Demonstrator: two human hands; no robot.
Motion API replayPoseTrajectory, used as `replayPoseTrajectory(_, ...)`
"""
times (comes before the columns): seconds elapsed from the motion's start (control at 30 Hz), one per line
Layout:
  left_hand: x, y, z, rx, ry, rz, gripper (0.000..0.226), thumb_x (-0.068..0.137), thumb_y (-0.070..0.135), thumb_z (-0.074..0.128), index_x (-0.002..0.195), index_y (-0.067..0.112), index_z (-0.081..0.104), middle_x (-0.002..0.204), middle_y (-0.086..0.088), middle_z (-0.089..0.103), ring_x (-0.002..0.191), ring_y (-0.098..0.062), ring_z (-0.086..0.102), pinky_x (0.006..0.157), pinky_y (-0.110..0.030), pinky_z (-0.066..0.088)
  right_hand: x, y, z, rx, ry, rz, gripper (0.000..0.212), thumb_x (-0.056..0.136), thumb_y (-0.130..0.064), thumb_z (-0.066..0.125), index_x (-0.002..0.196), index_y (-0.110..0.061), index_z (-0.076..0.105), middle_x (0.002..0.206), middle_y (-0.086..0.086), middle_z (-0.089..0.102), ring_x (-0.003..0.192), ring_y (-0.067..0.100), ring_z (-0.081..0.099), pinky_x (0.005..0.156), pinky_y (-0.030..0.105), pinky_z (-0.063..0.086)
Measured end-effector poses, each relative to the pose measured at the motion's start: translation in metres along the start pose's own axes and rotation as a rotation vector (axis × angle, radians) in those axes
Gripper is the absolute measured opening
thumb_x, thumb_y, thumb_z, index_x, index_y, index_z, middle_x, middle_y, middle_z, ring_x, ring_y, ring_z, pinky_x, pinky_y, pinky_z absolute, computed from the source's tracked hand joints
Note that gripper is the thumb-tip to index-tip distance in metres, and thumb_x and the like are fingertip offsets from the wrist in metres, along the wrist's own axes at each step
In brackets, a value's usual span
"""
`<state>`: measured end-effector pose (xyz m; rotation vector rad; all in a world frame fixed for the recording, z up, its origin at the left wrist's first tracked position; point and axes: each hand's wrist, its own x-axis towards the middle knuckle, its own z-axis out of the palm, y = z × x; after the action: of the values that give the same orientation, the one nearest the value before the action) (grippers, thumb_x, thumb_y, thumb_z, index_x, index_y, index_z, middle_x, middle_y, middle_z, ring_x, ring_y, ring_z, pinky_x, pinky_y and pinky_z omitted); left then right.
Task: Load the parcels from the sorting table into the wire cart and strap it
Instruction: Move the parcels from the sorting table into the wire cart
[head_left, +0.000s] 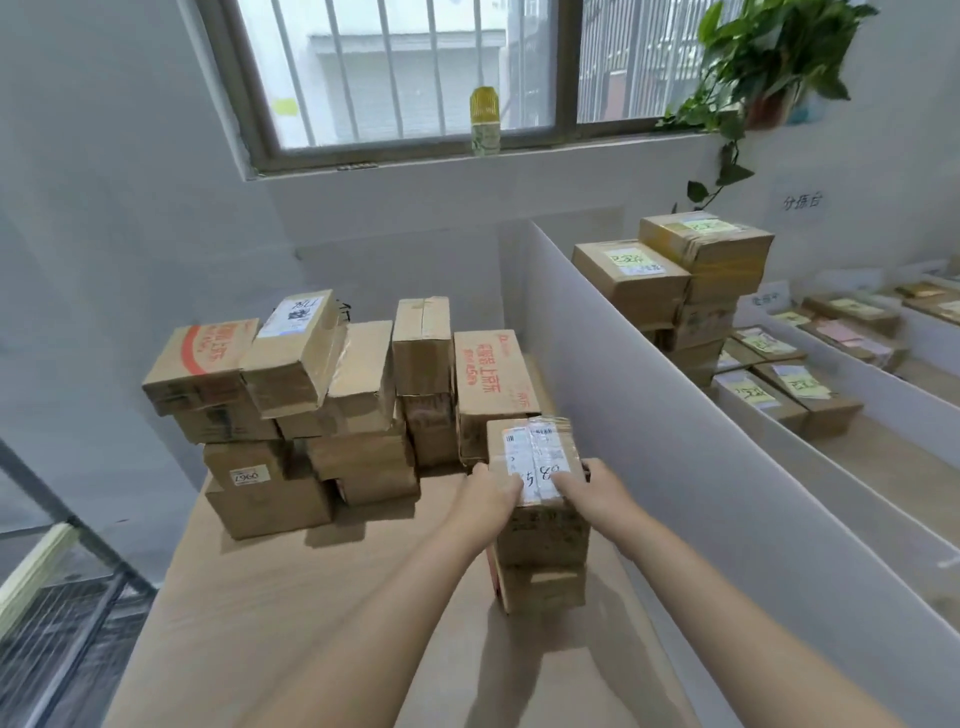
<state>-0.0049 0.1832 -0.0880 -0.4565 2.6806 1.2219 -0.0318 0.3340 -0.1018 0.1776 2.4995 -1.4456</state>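
Observation:
A taped cardboard parcel (535, 447) with a white label tops a short stack of boxes (543, 561) on the wooden sorting table (291, 613). My left hand (488, 493) grips its left near edge and my right hand (582, 488) grips its right near edge, fingers curled over the top. Behind it, several more cardboard parcels (322, 405) are piled at the table's far end. The wire cart (57, 623) shows only partly at the lower left, beside the table.
A white partition board (649, 415) runs along the table's right side. Beyond it, more parcels (691, 291) are stacked on a second surface. The window sill carries a yellow bottle (485, 122); a green plant (769, 62) hangs at the upper right.

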Motion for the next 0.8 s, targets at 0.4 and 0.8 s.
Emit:
replayPoseTrajectory(0.4,-0.024,0.01,-0.001,-0.42,0.139,0.021,0.029,0.096,0.036,0.051,0.113,0.014,0.058,0.109,0.003,0.066,0.092,-0.009,0.058,0.065,-0.02,0.043,-0.014,-0.007,-0.01,0.231,-0.029,0.013,0.046,0.095,-0.043,0.05,0.137,-0.029,0.036,0.128,0.004,0.053,0.105,0.021,0.056,0.07,0.034,0.051)
replayPoseTrajectory(0.8,-0.031,0.061,-0.088,-0.502,0.293,0.396,0.026,0.097,0.04,0.054,0.112,0.019,0.057,0.111,-0.003,0.067,0.095,-0.016,0.068,0.072,-0.033,0.06,-0.04,-0.093,-0.07,0.358,-0.055,-0.345,0.042,0.098,-0.033,0.054,0.136,-0.041,0.038,0.108,-0.005,0.07,0.086,0.015,0.072,0.067,0.034,0.058)
